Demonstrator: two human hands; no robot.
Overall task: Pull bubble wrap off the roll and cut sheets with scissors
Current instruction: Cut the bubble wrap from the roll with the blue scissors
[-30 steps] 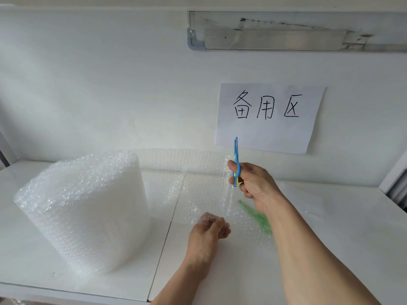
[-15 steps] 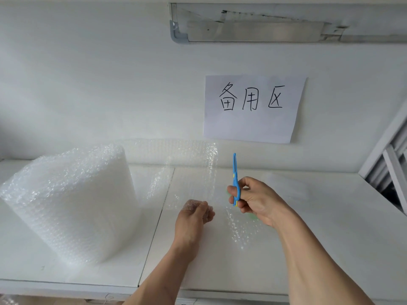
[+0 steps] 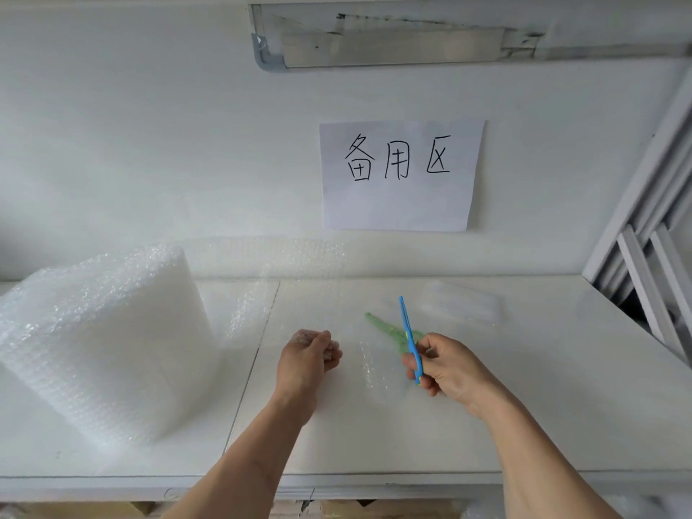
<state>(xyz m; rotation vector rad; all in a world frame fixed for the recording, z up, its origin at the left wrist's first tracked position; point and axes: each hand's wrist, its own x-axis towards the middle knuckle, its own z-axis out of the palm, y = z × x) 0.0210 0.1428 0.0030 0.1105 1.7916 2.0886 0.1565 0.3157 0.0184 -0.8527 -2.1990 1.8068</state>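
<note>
On the white bench (image 3: 524, 387), a large roll of bubble wrap (image 3: 101, 342) stands at the left, and a length of the clear wrap runs off it along the back wall and down across the bench top toward the person. Near the middle, the left hand (image 3: 309, 357) has its fingers curled around a bunched edge of this pulled-out sheet (image 3: 310, 279), pinching it just above the surface. Just to its right, the right hand (image 3: 445, 368) grips the blue scissors (image 3: 410, 340) by the handles, blades together and pointing up and slightly away, held off the bench. A green pair of scissors (image 3: 385, 325) lies flat on the bench right behind the blue ones, partly under the clear wrap. On the wall above hangs a white paper sign (image 3: 400, 177) with three handwritten characters. Farther right on the bench sits a faint clear plastic item (image 3: 464, 301), too indistinct to tell what it is.
</note>
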